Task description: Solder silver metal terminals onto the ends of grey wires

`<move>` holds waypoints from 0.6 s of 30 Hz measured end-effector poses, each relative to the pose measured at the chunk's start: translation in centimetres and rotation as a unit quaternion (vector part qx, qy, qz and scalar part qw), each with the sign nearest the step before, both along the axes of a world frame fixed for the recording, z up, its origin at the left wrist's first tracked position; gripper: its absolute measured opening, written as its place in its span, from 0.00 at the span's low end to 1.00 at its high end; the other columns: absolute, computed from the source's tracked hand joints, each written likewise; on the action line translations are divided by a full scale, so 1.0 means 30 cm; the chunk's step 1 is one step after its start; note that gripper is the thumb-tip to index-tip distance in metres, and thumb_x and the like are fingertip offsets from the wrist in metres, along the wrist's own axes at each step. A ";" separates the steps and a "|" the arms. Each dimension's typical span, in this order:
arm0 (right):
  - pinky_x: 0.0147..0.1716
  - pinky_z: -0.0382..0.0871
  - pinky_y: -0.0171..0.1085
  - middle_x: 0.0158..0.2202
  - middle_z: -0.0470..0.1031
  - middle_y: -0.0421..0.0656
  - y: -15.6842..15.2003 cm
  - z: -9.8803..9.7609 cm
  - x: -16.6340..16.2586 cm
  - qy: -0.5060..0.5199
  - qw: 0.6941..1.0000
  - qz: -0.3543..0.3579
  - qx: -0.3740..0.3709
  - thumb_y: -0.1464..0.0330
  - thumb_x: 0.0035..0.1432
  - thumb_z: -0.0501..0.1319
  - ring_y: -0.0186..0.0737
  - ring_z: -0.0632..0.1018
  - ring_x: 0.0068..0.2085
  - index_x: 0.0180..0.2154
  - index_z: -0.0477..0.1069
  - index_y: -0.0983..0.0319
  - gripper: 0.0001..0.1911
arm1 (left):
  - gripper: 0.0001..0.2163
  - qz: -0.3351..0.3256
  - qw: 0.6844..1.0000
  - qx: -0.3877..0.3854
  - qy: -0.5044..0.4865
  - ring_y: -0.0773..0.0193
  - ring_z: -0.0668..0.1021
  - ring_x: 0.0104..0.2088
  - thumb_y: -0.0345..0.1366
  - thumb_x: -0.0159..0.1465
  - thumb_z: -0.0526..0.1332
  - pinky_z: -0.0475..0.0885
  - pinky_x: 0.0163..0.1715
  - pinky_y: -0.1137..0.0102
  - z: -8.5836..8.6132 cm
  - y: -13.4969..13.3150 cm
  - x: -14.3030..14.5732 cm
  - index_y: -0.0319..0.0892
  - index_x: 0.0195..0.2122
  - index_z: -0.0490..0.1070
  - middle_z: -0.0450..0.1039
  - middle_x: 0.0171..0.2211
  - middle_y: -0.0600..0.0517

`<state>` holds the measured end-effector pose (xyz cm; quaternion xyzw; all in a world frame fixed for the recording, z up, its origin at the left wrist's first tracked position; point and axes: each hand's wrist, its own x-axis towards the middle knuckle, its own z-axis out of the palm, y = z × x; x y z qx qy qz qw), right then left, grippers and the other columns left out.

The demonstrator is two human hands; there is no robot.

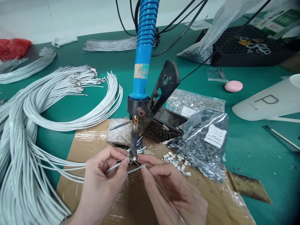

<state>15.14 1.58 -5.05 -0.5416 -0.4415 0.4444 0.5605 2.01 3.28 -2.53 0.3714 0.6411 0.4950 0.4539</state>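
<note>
A soldering iron (140,84) with a blue handle is clamped upright in a black bracket, its dark tip pointing down. Just left of the tip, my left hand (103,184) pinches a white cable (113,167) near its end. My right hand (174,187) is closed on a thin solder wire (167,197), which runs from under the tip back across the palm. A small shiny piece sits at the tip between my fingertips; its exact contact is hard to make out. Small flat metal pieces (177,161) lie scattered right of the tip on the cardboard (133,200).
Bundles of white cables (21,150) cover the left side. A soiled pad (119,131) and a black fan (164,125) stand behind my hands. Bags of small parts (199,143), a white cup (269,100) and a brown sponge (250,187) are at right.
</note>
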 end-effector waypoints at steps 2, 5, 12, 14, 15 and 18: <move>0.45 0.79 0.30 0.43 0.88 0.41 0.000 0.000 0.002 -0.009 1.000 0.001 -0.003 0.71 0.65 0.68 0.37 0.88 0.45 0.30 0.76 0.56 0.09 | 0.06 -0.005 1.000 0.000 0.001 0.71 0.78 0.26 0.27 0.57 0.71 0.70 0.24 0.82 -0.006 -0.002 -0.003 0.41 0.25 0.78 0.81 0.31 0.52; 0.44 0.79 0.29 0.43 0.88 0.41 0.000 0.001 0.001 -0.008 1.000 0.002 -0.002 0.71 0.65 0.68 0.36 0.88 0.43 0.30 0.77 0.56 0.09 | 0.06 -0.007 1.000 -0.001 -0.006 0.72 0.77 0.26 0.27 0.59 0.70 0.69 0.25 0.82 -0.014 -0.009 -0.004 0.42 0.26 0.77 0.81 0.32 0.53; 0.43 0.81 0.31 0.42 0.88 0.41 -0.001 -0.001 0.002 -0.008 1.000 -0.009 0.000 0.71 0.62 0.70 0.38 0.88 0.41 0.30 0.78 0.56 0.08 | 0.07 -0.011 1.000 0.011 -0.010 0.72 0.77 0.27 0.27 0.62 0.69 0.68 0.25 0.83 -0.025 -0.025 -0.003 0.42 0.27 0.77 0.81 0.34 0.53; 0.43 0.81 0.31 0.43 0.88 0.42 -0.002 -0.002 0.003 -0.006 1.000 -0.005 -0.008 0.70 0.63 0.70 0.39 0.88 0.42 0.30 0.78 0.56 0.08 | 0.07 -0.009 1.000 0.014 -0.012 0.70 0.79 0.29 0.27 0.61 0.69 0.71 0.27 0.82 -0.027 -0.025 -0.002 0.42 0.27 0.77 0.81 0.34 0.53; 0.43 0.81 0.31 0.43 0.88 0.42 -0.002 -0.003 0.003 -0.005 1.000 -0.002 -0.009 0.70 0.63 0.70 0.39 0.88 0.42 0.31 0.78 0.56 0.07 | 0.07 -0.007 1.000 0.014 -0.013 0.69 0.80 0.29 0.27 0.61 0.69 0.71 0.27 0.81 -0.027 -0.024 -0.002 0.42 0.27 0.78 0.81 0.34 0.52; 0.45 0.81 0.30 0.43 0.88 0.41 -0.003 -0.003 0.002 -0.009 1.000 -0.008 0.003 0.70 0.63 0.70 0.37 0.88 0.41 0.31 0.78 0.56 0.07 | 0.06 -0.003 1.000 0.009 -0.011 0.69 0.80 0.28 0.27 0.60 0.70 0.71 0.26 0.81 -0.023 -0.021 -0.002 0.42 0.27 0.78 0.82 0.34 0.52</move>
